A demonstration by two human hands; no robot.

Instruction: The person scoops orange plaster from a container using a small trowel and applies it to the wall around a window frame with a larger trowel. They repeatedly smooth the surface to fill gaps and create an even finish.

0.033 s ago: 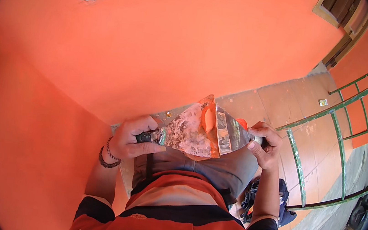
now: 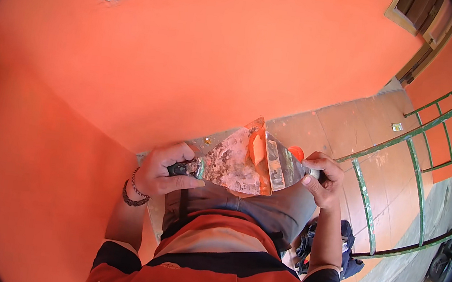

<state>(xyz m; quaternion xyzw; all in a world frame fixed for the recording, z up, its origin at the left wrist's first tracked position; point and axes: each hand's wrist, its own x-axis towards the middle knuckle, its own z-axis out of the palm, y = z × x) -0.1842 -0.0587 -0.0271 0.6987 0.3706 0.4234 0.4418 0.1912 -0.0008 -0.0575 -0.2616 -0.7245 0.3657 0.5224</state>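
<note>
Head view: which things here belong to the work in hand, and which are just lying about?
In use:
left scraper, in the left hand
orange paste on its blade
right scraper, in the right hand

Apparently just about:
ladder
dark bundle
small packet

The right hand (image 2: 327, 181) partly hides a handle (image 2: 314, 173). The ladder (image 2: 416, 187) is cut off at the right rim; the packet (image 2: 397, 127) is too small to read.
</note>
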